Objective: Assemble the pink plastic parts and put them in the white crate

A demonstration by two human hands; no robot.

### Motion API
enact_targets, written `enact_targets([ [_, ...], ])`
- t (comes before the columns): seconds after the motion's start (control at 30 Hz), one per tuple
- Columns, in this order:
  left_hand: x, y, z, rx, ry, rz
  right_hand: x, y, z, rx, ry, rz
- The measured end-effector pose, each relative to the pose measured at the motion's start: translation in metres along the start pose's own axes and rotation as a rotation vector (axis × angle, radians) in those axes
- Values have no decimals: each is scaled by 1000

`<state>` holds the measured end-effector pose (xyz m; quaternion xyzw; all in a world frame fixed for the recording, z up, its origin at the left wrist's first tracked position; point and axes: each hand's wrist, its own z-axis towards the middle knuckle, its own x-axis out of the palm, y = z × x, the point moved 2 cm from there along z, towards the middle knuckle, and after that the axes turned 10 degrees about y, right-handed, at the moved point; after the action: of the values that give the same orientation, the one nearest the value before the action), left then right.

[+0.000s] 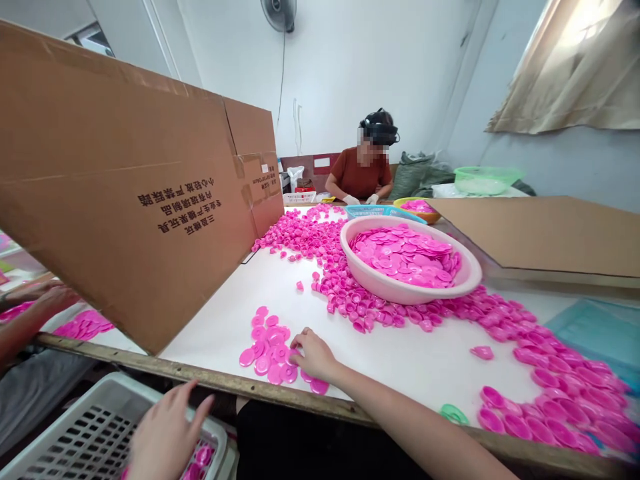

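My right hand [313,354] rests on the white table [415,360], fingers curled over a small cluster of flat pink plastic discs [265,348] near the front edge. My left hand [165,433] hovers below the table edge over a white slotted basket [85,433], fingers spread and holding nothing; a few pink pieces [200,459] lie in the basket. A pale pink basin [400,280] heaped with pink discs stands in the middle of the table, ringed by a long spill of pink caps [345,287].
A large cardboard sheet [125,200] stands upright at the left. Another person's arm [30,313] lies behind it at far left. A seated person [364,175] works at the far end. More cardboard [545,233], a blue tray [595,330] and a green ring [454,414] lie at right.
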<state>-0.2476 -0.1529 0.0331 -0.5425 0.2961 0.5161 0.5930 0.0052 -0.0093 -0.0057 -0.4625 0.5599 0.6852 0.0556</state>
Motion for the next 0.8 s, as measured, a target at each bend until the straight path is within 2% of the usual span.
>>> enact_targets([
  [0.03,11,-29,17,56,11,16,-2,-3,-2,7,-8,54],
  [0.07,25,-61,36,153,74,-18,-5,-7,-5,16,-11,118],
  [0.17,70,-152,89,426,189,-241,-20,-28,-20,46,6,353],
  [0.23,100,-195,114,531,241,-319,-33,-45,-33,97,13,485],
  [0.3,128,-220,130,544,282,-324,-43,-62,-46,172,4,543],
  [0.37,147,-229,138,511,300,-312,-51,-75,-55,210,-55,507],
  [0.43,155,-228,141,473,293,-341,-58,-84,-61,196,-184,445],
  [0.53,149,-220,136,432,252,-504,-66,-95,-65,201,-394,422],
  [0.63,132,-216,124,487,240,-634,-76,-101,-66,217,-520,459],
  [0.8,122,-221,99,638,546,-502,-88,-101,-69,208,-614,631],
])
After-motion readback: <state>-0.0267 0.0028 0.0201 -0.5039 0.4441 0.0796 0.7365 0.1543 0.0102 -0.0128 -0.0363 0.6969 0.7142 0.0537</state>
